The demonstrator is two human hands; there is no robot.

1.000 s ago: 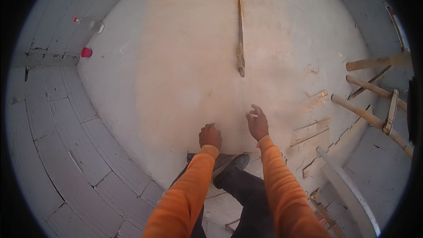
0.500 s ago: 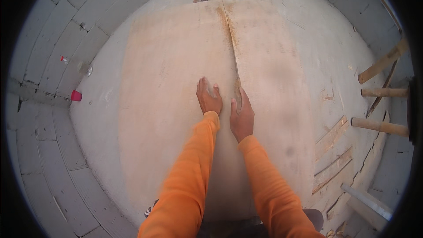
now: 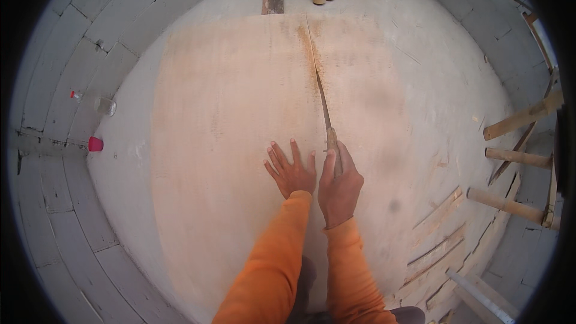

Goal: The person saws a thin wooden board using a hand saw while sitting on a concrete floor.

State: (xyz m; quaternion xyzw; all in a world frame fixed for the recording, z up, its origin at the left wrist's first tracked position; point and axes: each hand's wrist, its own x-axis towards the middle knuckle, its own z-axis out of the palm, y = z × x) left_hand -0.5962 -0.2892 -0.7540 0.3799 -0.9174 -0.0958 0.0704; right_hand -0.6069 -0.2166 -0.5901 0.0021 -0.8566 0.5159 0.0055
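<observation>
Wide pale board [image 3: 210,102] lies flat below you, prob. stiff, heavy. Saw [image 3: 327,114], right of its centre: prob. light, blade [image 3: 323,99] bendy; best hold = handle [image 3: 332,138]. Your R hand [image 3: 340,191] grips that; L hand [image 3: 293,174], fingers spread, rests on board.

The left arm [image 3: 264,270] and the right arm [image 3: 353,273] reach forward from the bottom, leaning in so the hands are close together. The left hand [image 3: 295,176] is flat, palm down, with its fingers [image 3: 295,153] spread wide and pointing ahead. The right hand [image 3: 341,197] is curled up in a grip, its thumb [image 3: 328,167] on the left side, pointing forward.
</observation>
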